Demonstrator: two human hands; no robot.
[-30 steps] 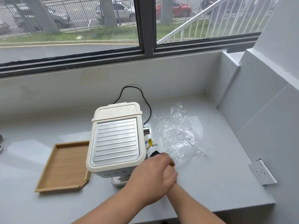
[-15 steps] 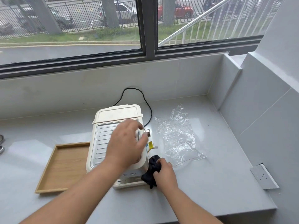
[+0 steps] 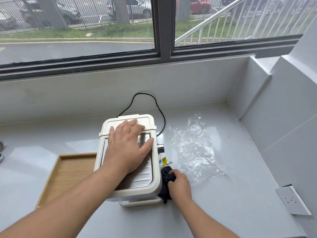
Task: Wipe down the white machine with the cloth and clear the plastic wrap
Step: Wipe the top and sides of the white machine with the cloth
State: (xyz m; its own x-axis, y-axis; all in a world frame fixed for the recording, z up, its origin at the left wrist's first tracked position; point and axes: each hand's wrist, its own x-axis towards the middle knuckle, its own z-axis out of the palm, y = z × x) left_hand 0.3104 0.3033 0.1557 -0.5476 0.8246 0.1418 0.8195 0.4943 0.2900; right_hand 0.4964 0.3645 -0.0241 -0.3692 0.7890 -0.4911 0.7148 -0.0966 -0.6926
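The white machine [image 3: 149, 189] stands on the grey counter, its ribbed metal top facing me. My left hand [image 3: 128, 148] lies flat on that top with fingers spread, reaching onto the rear lid. My right hand [image 3: 180, 185] grips a dark cloth [image 3: 165, 182] and holds it against the machine's right side, near the front corner. A sheet of clear crumpled plastic wrap [image 3: 193, 148] lies flat on the counter just right of the machine, untouched.
A wooden tray [image 3: 68, 170] sits against the machine's left side. A black power cord [image 3: 145, 97] loops behind the machine to the back wall. A white socket plate [image 3: 291, 200] sits on the right wall near the counter's front edge.
My left hand has gone from in front of the machine up onto its top and now lies flat there. My right hand has brought the dark cloth against the machine's right side.
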